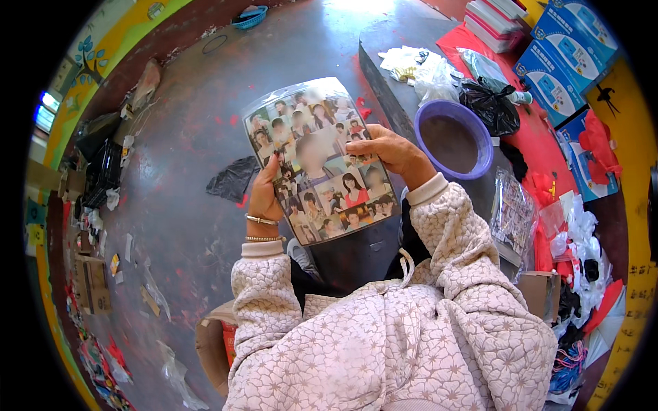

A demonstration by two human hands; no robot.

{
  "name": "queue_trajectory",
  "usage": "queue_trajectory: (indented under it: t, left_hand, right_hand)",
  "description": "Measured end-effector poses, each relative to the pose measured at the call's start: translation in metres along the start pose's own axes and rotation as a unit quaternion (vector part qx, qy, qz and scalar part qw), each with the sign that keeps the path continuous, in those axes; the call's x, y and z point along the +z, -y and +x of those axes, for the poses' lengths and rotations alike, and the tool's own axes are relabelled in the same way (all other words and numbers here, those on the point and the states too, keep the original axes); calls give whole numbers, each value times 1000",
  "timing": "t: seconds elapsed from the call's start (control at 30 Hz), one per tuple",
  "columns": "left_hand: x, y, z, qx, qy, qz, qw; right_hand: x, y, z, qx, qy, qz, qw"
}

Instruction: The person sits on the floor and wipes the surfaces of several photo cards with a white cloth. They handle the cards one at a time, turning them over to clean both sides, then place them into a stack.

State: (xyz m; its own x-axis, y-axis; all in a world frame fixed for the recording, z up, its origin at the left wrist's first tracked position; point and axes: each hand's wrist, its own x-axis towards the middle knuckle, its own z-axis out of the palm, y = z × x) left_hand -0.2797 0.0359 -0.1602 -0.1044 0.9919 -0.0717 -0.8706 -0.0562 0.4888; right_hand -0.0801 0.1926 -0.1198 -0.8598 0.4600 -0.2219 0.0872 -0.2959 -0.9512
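Note:
Between both hands I hold up a glossy sheet of small photo pictures (332,188), tilted a little, with a clear plastic margin along its top edge. My left hand (264,192) grips the lower left side, its thumb on the front and its other fingers hidden behind. On the right side, my right hand (394,154) pinches the edge with the thumb lying across the printed face. Whether it is one sheet or a thin stack, I cannot tell. A bangle and a beaded bracelet circle my left wrist.
To my right stands a purple basin (488,152) of murky contents. Beyond it lie a black plastic bag (490,106), white bags (432,75) and blue boxes (558,75). A wrapped stack of similar sheets (510,209) sits nearer. A cardboard box (209,346) is at my left; black plastic (232,179) lies on the floor.

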Motion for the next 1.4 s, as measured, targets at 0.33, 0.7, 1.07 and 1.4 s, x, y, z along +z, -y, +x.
queue_trajectory:
  t: [0.33, 0.7, 1.07, 1.4]
  left_hand:
    - [0, 38, 16, -94, 153, -17, 984]
    - [37, 88, 28, -59, 88, 35, 994]
    - [181, 238, 30, -208, 34, 83, 974]
    - [184, 190, 48, -152, 81, 279, 945]
  right_hand:
    - [-46, 7, -78, -258, -232, 227, 910]
    - [-116, -66, -233, -279, -486, 311, 767]
    - [-67, -46, -261, -303, -483, 218, 792]
    - [-132, -52, -358, -415, -48, 215, 883]
